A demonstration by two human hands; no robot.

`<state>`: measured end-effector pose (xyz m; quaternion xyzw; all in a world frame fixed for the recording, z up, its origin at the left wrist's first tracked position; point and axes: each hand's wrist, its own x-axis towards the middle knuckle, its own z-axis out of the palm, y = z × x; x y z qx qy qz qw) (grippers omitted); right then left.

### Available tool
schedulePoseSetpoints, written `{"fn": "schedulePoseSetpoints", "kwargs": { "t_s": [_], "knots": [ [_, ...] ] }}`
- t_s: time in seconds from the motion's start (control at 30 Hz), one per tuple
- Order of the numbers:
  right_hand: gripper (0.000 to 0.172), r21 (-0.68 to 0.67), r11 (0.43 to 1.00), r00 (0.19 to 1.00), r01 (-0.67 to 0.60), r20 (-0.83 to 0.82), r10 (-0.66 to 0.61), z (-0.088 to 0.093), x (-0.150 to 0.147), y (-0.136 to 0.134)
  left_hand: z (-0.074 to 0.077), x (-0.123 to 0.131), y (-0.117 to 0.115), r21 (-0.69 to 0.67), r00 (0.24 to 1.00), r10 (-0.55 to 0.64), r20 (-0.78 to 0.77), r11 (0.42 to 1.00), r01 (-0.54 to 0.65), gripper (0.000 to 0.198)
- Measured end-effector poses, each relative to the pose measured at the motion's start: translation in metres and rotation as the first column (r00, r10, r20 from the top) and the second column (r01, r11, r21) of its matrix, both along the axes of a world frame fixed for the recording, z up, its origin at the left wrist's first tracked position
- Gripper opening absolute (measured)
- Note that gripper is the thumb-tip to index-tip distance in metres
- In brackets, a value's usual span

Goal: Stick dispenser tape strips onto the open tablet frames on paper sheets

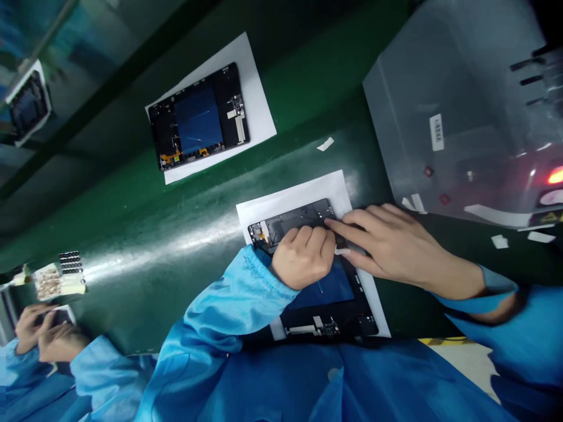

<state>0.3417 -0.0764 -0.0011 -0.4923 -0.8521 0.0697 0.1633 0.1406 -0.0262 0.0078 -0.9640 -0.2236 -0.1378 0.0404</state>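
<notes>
An opened tablet (pixel 323 310) lies on a white sheet (pixel 290 193) in front of me, its dark inner side up, with a blue battery (pixel 336 287) and small circuit boards showing. My left hand (pixel 303 258) is closed in a fist over the tablet's middle and hides part of it. Whatever its fingers hold, if anything, is out of sight. My right hand (pixel 387 246) reaches in from the right with its fingers stretched out, the index fingertip on the tablet's upper part. A small white edge (pixel 341 251) shows by its thumb, too small to name.
Another opened tablet (pixel 197 120) rests on a white sheet at the back. A grey machine (pixel 440 117) stands on the right. White paper scraps (pixel 325 143) lie on the green table (pixel 132 228). A co-worker's hands (pixel 53 334) hold something at the far left, near small parts (pixel 48 281).
</notes>
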Motion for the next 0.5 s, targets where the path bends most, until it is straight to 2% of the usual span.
{"fn": "schedulePoseSetpoints", "kwargs": {
  "t_s": [0.27, 0.33, 0.5],
  "knots": [
    [0.038, 0.018, 0.999, 0.999, -0.039, 0.031, 0.038, -0.0001, 0.0014, -0.0009, -0.0070, -0.0094, 0.0025, -0.245, 0.992, 0.085, 0.091, 0.968, -0.061, 0.023],
    [0.038, 0.052, 0.997, 0.997, -0.057, 0.053, 0.054, 0.0005, 0.0012, -0.0014, -0.0058, -0.0105, 0.0025, -0.238, 0.991, 0.089, 0.096, 0.969, -0.064, 0.021],
    [0.040, 0.152, 0.981, 0.986, -0.117, 0.139, 0.096, 0.0011, 0.0003, -0.0033, 0.0012, -0.0097, 0.0024, -0.069, 1.000, 0.023, 0.017, 0.997, -0.021, 0.022]
  ]
}}
